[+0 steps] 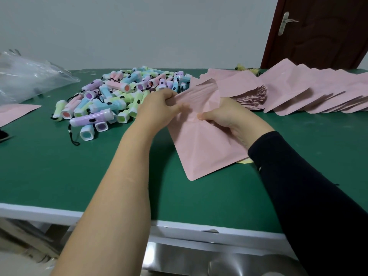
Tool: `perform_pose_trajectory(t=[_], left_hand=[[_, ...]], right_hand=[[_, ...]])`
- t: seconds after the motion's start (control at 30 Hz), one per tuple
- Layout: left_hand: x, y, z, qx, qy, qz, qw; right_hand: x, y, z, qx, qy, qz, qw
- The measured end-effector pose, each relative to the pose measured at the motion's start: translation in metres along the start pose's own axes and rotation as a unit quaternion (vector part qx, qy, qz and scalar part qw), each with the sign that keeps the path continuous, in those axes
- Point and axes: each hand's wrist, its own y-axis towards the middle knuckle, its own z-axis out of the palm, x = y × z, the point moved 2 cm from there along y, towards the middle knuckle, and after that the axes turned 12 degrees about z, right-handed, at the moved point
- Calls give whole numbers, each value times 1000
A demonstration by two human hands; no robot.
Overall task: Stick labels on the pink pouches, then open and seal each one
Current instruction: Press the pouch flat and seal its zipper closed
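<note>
On the green table mat [59, 176], past a heap of small pastel plastic torches [107, 98], the left hand [157, 110] curls its fingers round the mouth of a flat pink paper-like pouch [199, 148]. The pouch hangs between both hands, its lower corner on the mat. The right hand [225, 116] pinches its other edge, beside fanned pink pouches [302, 92].

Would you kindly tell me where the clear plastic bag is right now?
In the head view, the clear plastic bag lies at the far left of the green table, just left of the pile of pastel torches.
</note>
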Motion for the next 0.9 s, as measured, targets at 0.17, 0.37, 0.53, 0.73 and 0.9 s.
perform_pose_trajectory(t=[0.17, 0.37, 0.53, 0.73, 0.9], left_hand=[[-4, 1, 2, -25, 29, -5, 999], [-6, 3, 8, -9, 27, 23, 999], [-8, 4, 11, -18, 12, 27, 999], [-14, 5, 15, -30, -9, 44, 999], [-14, 4, 17, -31, -11, 42, 999]], right_hand=[[2, 1, 2, 2, -9, -2, 1000], [1, -1, 8, 30, -22, -29, 999], [2, 0, 10, 31, -18, -31, 999], [1, -1, 15, 49, -46, -46, 997], [3, -3, 16, 57, -52, -48, 996]])
